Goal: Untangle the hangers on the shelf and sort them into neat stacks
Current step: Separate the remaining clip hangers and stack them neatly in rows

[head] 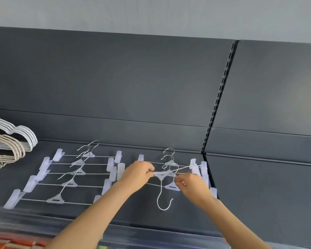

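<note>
Nearest, on the wearer's side of the fingers (150, 170): the steel hook (158, 201) of the held hanger (161, 175), pointing out over the bare shelf (133, 212). Gripped on both sides of its clear triangular hub: left hand (136, 174) pinching the wire bar just left of it, right hand (191, 186) pinching wire just right of it, seemingly the same bar. Both sets of fingers curled tight, none slack. Lifted clear or only tilted up off the shelf: cannot tell.

Just beyond the fingers and to their right: the tangle (170, 163), several clip hangers crossed, hooks overlapping, one bar slanting from near the hub towards the clips (196, 168) bunched past the right fingers. One more hub lying directly below the right fingers.

Likely trouble from here: dragging the whole bunch along by pulling towards the wearer with a bar or hook caught; bending the thin wire by forcing it; snagging the free hook on the hub under the right fingers when swinging round. Probably a job for twisting free, not tugging.

Left of the left fingers, just beside the wrist: a stepped row (78, 172) of five clip hangers, near enough to be knocked askew by a swinging bar or forearm. Well beyond that, further left: a stack of white and beige hangers (16, 141). Behind everything: dark back panel (115, 87) and slotted upright (221, 97), well apart from the fingers and not in the way.
</note>
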The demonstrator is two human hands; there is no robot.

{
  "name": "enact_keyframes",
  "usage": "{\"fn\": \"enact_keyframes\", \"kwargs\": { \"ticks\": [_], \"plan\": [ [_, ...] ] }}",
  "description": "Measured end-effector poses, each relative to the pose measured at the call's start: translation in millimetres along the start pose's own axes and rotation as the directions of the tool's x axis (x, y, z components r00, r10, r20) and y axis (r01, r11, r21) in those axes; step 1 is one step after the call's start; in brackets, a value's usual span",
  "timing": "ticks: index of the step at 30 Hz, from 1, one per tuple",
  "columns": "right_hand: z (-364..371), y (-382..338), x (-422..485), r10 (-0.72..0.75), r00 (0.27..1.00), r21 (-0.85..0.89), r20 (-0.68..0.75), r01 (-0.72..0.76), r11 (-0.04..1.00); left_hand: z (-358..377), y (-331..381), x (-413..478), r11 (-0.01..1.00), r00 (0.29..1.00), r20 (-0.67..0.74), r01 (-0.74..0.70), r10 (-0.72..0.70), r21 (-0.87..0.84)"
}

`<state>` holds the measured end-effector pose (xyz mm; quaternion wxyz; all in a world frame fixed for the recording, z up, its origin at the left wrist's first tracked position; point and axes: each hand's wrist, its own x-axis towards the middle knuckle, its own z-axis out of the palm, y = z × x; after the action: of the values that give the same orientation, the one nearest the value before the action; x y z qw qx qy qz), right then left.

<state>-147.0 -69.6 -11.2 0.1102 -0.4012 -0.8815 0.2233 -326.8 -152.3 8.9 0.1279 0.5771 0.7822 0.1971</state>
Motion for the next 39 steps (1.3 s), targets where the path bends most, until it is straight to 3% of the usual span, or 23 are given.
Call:
{"fn": "enact_keyframes", "kwargs": {
  "ticks": [10,14,20,25,27,30,36,39],
  "plan": [
    [-18.5,1.1,-16.4,-0.021,0.951,0.113,-0.307,0.059,0.992,-1.9,-9.2,7.4,0.983,0.999,0.03,0.016,-0.01,-0.181],
    [-20.7,-0.4,-12.7,-0.055,0.927,0.087,-0.371,0.094,0.992,-8.0,-5.4,11.8,0.972,1.0,-0.029,-0.016,0.009,-0.232],
    [-13.1,-3.6,-1.2,-0.199,0.926,0.068,-0.321,0.232,0.97,-13.9,3.1,14.1,0.957,0.999,0.0,-0.045,0.047,-0.287],
    [-3.1,-8.6,8.3,-0.252,0.839,0.029,-0.483,0.303,0.952,-13.3,8.5,13.0,0.912,0.998,0.061,0.025,0.0,-0.409],
    [-0.6,-17.4,9.0,-0.219,0.838,0.095,-0.499,0.304,0.948,-9.9,11.2,14.1,0.897,0.995,0.096,0.055,-0.015,-0.438],
    [4.0,-26.3,11.2,-0.084,0.897,0.313,-0.434,0.237,0.92,-4.3,15.4,16.9,0.903,0.992,0.116,0.096,-0.051,-0.419],
    [0.3,-25.0,9.5,0.121,0.953,0.563,-0.279,0.061,0.824,-5.9,25.0,25.0,0.94,0.988,-0.106,0.074,-0.115,-0.332],
    [-1.4,-20.6,6.9,0.175,0.961,0.606,-0.216,-0.009,0.796,-3.9,31.6,30.7,0.95,0.99,-0.121,0.034,-0.075,-0.311]
  ]
}}
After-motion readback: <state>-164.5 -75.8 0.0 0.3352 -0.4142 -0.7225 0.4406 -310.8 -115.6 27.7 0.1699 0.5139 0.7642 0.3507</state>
